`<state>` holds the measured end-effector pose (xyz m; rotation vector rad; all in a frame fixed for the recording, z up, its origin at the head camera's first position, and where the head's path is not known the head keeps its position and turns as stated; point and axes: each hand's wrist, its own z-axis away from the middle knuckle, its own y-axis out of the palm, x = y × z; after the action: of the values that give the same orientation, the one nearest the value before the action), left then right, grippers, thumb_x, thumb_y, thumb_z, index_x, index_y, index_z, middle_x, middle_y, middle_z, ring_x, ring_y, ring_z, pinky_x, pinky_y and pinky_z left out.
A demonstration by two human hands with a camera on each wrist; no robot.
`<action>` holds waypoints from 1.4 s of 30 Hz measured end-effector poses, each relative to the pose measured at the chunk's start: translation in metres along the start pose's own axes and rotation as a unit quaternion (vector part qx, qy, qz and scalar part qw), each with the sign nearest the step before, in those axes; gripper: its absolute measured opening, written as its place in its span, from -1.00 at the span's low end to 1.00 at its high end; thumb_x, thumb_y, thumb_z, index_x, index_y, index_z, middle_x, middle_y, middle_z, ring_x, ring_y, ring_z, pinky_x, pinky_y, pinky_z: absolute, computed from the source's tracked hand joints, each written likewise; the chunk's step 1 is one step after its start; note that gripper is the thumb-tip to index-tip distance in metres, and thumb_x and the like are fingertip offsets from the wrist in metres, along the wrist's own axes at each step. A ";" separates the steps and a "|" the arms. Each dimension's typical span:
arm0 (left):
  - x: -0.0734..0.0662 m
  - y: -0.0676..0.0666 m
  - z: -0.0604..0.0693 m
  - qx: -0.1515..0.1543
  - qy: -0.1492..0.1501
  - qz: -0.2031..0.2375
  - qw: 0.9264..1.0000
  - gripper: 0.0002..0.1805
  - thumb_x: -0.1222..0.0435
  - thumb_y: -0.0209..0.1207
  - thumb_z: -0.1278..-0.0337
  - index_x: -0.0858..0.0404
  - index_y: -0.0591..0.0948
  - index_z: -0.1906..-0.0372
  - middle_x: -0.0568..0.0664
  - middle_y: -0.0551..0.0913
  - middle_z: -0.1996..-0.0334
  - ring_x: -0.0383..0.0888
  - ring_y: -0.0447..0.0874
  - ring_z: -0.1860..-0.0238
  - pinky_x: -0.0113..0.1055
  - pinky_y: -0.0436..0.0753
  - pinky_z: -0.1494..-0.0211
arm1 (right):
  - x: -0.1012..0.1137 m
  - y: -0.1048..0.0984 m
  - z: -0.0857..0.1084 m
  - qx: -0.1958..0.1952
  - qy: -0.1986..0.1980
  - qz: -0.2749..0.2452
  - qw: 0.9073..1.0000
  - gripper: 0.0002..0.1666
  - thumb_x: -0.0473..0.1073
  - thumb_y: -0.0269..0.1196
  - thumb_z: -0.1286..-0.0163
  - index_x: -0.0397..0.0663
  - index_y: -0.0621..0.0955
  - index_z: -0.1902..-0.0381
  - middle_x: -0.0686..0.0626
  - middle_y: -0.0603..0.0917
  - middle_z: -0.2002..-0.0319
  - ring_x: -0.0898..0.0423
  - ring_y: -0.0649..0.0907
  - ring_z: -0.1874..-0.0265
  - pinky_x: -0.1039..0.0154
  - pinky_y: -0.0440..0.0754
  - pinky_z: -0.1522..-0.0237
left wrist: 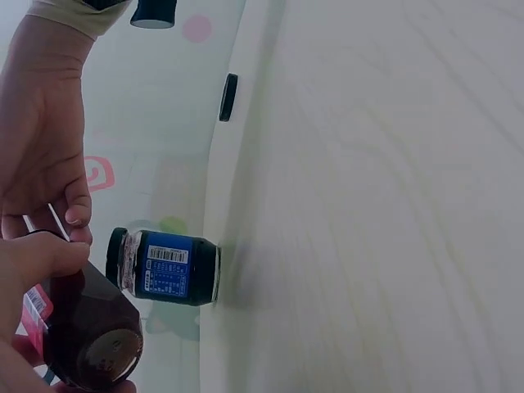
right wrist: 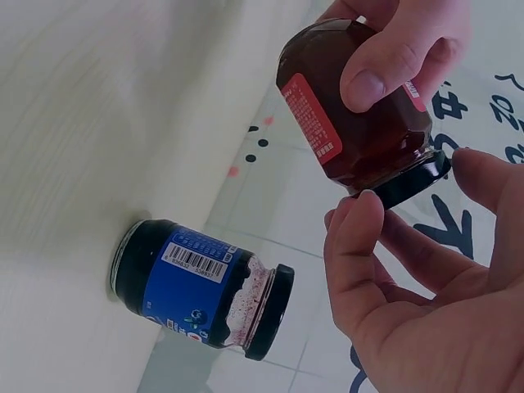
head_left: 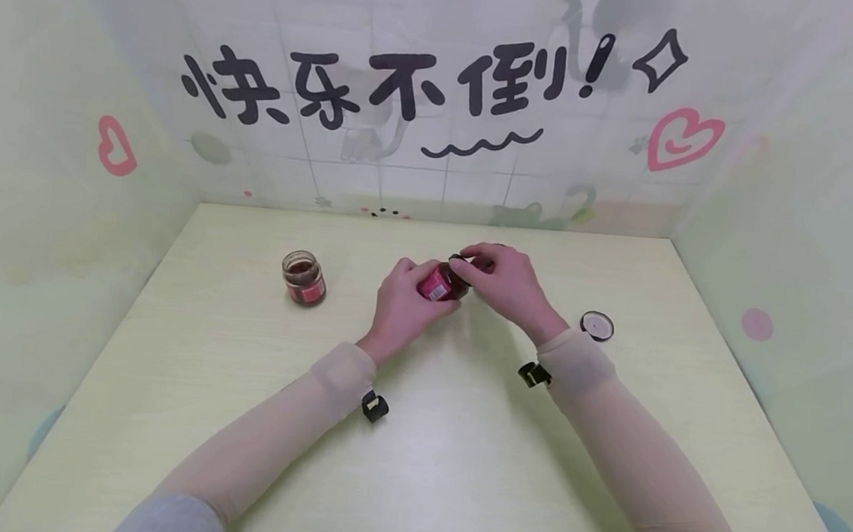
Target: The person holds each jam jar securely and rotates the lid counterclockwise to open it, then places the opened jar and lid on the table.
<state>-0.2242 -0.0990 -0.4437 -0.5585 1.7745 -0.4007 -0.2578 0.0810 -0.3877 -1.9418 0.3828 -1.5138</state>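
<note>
My left hand (head_left: 402,304) grips a jar (right wrist: 327,110) of dark red contents with a red label, holding it tilted above the table. On the jar's mouth sits a black lid (right wrist: 416,179), pinched at its rim by the thumb and fingers of my right hand (right wrist: 434,303). Close by stands a second jar (right wrist: 192,282) with a blue label, dark contents and a black lid on top; in the head view my right hand (head_left: 507,287) mostly hides it.
An open jar (head_left: 305,281) with a red label and dark contents stands on the left of the table (head_left: 411,465). To the right lies a loose lid (head_left: 597,325), its white inside facing up. Printed walls (head_left: 432,191) enclose the table's back and sides.
</note>
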 end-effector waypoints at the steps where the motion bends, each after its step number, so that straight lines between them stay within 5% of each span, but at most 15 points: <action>1: -0.001 0.000 0.001 0.000 0.002 -0.002 1.000 -0.33 0.10 0.56 0.12 0.13 0.66 -0.20 0.00 0.46 0.17 -0.05 0.49 0.15 -0.17 0.63 0.10 | 0.000 0.000 0.000 -0.001 0.000 0.001 1.000 -0.49 0.26 0.29 -0.36 0.04 0.71 -0.03 0.06 0.73 0.26 0.12 0.67 0.25 0.11 0.62 0.25; 27: -0.005 -0.005 0.023 0.032 0.011 -0.018 0.999 -0.39 0.03 0.53 0.10 0.17 0.67 -0.11 -0.05 0.55 0.12 -0.10 0.55 0.12 -0.21 0.65 0.09 | -0.006 0.017 0.008 -0.018 -0.008 0.043 0.999 -0.44 0.48 0.17 -0.32 0.14 0.62 0.34 0.07 0.65 0.53 0.08 0.60 0.51 0.13 0.57 0.49; 42: -0.008 -0.015 0.029 0.042 0.046 -0.048 0.997 -0.54 -0.05 0.51 0.15 0.11 0.73 0.14 -0.17 0.65 0.36 -0.18 0.58 0.36 -0.27 0.58 0.32 | -0.008 0.023 0.016 -0.040 -0.058 -0.042 0.997 -0.67 0.23 0.37 -0.28 0.13 0.69 0.38 0.09 0.67 0.52 0.12 0.62 0.47 0.15 0.63 0.43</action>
<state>-0.1918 -0.1062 -0.4367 -0.5740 1.8149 -0.5735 -0.2412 0.0734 -0.4111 -2.1228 0.3191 -1.4487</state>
